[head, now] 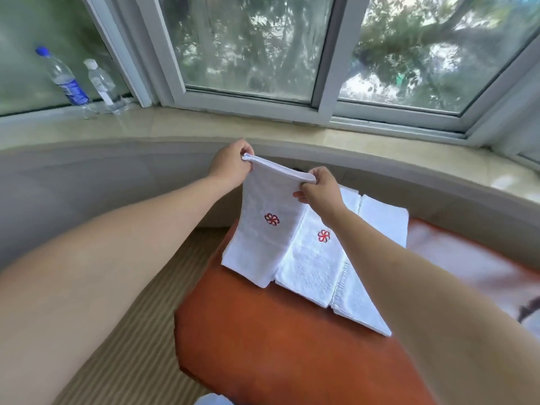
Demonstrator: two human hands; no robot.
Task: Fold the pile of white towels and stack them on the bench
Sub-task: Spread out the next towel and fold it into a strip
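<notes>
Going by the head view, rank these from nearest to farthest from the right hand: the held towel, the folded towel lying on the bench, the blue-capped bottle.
From the right hand:
1. Held towel, pinched at its top edge by this hand.
2. Folded towel, lying on the orange bench just below the hand.
3. Blue-capped bottle, far left on the windowsill.

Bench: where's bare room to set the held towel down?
Free: orange bench cushion in front of the folded towels, toward the near edge. Crowded: the far end, where the towels lie and both hands hold the hanging towel.
</notes>
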